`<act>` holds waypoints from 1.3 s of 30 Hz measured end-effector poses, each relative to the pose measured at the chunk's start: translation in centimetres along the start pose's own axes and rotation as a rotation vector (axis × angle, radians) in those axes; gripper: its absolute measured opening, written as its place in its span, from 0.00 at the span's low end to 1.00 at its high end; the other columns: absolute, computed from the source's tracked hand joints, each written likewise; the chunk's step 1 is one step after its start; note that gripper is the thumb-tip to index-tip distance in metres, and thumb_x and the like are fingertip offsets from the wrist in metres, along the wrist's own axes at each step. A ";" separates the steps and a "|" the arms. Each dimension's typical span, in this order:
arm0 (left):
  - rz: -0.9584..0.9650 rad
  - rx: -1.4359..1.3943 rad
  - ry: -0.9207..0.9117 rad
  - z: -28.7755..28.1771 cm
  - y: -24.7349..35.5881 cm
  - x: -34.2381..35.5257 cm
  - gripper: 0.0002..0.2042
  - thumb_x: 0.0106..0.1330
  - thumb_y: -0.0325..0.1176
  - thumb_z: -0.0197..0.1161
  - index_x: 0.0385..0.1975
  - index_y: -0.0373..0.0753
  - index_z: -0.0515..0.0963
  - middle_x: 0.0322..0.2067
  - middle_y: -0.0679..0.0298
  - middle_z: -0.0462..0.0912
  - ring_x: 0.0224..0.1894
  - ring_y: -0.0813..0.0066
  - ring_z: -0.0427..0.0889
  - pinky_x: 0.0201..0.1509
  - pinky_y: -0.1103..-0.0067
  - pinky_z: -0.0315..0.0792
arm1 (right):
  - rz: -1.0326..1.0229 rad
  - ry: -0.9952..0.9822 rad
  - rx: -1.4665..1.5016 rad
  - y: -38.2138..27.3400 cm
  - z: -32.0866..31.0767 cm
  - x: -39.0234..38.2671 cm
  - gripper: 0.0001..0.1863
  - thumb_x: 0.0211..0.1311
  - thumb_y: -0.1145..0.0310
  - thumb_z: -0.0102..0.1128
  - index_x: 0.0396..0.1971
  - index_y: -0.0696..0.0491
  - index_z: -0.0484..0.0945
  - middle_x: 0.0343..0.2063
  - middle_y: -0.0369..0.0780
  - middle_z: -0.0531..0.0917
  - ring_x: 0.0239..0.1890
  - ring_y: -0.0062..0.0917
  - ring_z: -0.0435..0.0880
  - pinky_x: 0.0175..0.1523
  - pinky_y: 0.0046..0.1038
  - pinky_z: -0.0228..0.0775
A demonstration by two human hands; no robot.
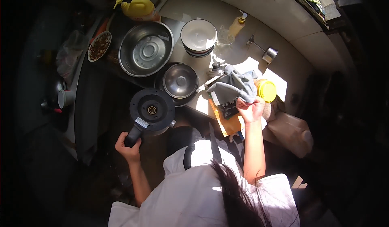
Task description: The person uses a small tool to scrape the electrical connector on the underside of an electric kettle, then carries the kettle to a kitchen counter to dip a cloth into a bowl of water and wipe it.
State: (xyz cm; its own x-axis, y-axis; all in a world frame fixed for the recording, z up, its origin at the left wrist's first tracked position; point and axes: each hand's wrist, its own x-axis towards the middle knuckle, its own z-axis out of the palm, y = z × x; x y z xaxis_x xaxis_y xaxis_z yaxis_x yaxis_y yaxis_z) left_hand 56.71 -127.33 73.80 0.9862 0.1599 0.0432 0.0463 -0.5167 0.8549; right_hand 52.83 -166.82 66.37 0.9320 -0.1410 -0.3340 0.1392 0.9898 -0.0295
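Head: round black kettle [152,110], soft grey cloth [234,87].

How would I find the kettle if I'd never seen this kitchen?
Start at the big steel bowl on the counter. Just below it, past the small pan, the left hand holds the kettle upside down. Unlike the shiny bowls, it is black, with a round base facing up.

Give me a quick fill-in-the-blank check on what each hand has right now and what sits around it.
1. The left hand grips the black kettle by its ____.
2. The right hand holds a ____ cloth.
3. The kettle is tipped so that its ____ faces the camera.
4. Behind the cloth, the stack of bowls stands to the ____ of the large steel basin.

Missing words: handle; grey; base; right
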 end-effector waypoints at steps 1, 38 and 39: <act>0.033 -0.008 -0.027 0.3 0.2 0.5 0.10 0.35 0.24 0.62 0.16 0.35 0.66 0.15 0.72 0.61 0.20 0.84 0.60 0.26 0.86 0.55 | -0.028 0.012 -0.123 -0.2 -0.2 -0.4 0.11 0.43 0.80 0.43 0.30 0.57 0.71 0.18 0.37 0.73 0.16 0.19 0.67 0.25 0.20 0.61; 0.103 0.003 -0.127 -14.3 -6.7 19.8 0.10 0.35 0.23 0.60 0.15 0.34 0.65 0.14 0.71 0.60 0.19 0.84 0.59 0.23 0.86 0.54 | -0.707 0.184 -1.175 19.4 13.0 9.3 0.27 0.51 0.57 0.61 0.49 0.56 0.68 0.46 0.41 0.76 0.48 0.30 0.74 0.56 0.28 0.65; 0.105 0.009 -0.112 -14.9 -6.6 19.5 0.09 0.35 0.23 0.60 0.15 0.34 0.65 0.13 0.71 0.61 0.19 0.85 0.59 0.23 0.86 0.54 | -0.649 0.146 -1.130 19.6 13.0 9.3 0.27 0.51 0.57 0.61 0.49 0.56 0.68 0.46 0.41 0.76 0.48 0.30 0.74 0.56 0.28 0.65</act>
State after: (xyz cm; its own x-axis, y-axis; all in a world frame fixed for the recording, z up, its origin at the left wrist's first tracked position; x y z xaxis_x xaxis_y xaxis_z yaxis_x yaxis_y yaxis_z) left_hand 73.26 -108.24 76.68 0.9972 0.0098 0.0735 -0.0570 -0.5334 0.8439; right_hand 68.55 -149.01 74.99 0.7472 -0.6622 -0.0567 0.1238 0.2225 -0.9670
